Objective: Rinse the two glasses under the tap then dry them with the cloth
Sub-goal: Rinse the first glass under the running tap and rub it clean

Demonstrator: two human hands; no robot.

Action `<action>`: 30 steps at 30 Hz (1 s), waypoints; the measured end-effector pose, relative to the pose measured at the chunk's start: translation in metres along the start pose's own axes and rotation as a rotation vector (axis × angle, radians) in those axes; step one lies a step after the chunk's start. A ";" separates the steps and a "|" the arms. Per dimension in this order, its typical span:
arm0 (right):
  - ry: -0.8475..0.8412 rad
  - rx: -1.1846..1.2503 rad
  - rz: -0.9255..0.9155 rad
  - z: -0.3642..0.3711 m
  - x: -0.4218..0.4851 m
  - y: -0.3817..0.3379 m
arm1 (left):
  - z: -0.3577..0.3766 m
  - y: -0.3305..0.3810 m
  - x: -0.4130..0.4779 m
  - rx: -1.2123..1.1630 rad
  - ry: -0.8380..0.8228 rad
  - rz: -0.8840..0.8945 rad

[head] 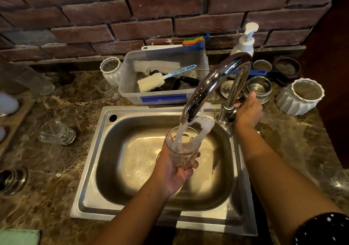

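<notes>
Over the middle of the sink (132,161), the left hand (170,174) is holding a glass (184,151) upright, its fingers wrapping round the lower wall. Water is pouring from the tap (213,82) into the glass and splashing over its rim. At the sink's back right corner, the right hand (248,110) is gripping the tap at its base, fingers curling round the side. The tap's arch is crossing in front of the steel bowls (257,88) behind the sink. A second glass (56,132) is lying on its side on the tabletop (56,178) left of the sink. Behind the sink a plastic bin (162,96) is holding brushes; a white ribbed pot (300,98) is standing to the sink's right.
</notes>
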State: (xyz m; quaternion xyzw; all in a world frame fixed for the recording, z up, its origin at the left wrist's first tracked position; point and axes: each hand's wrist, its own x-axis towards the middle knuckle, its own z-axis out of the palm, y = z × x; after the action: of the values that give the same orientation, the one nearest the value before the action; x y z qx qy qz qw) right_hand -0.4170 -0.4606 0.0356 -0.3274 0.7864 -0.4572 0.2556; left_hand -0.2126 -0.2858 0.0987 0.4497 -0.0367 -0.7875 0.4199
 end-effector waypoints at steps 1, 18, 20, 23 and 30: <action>-0.028 0.003 -0.004 -0.003 0.000 0.000 | 0.001 0.000 -0.001 0.003 0.019 0.000; -0.844 0.210 -0.299 -0.061 -0.178 -0.063 | -0.005 0.002 -0.028 -0.034 0.077 0.041; -0.888 0.107 -0.381 -0.061 -0.191 -0.067 | -0.007 0.002 -0.033 -0.047 0.099 0.043; -0.852 -0.241 -0.788 -0.065 -0.204 -0.073 | -0.010 0.002 -0.038 -0.068 0.170 0.048; -1.111 -0.372 -0.735 -0.070 -0.213 -0.082 | -0.016 0.008 -0.045 -0.004 0.287 0.150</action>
State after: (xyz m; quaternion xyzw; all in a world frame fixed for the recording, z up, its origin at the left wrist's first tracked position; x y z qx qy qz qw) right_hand -0.3037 -0.2927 0.1619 -0.7969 0.4420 -0.1363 0.3887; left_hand -0.1845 -0.2544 0.1231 0.5529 -0.0081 -0.6816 0.4792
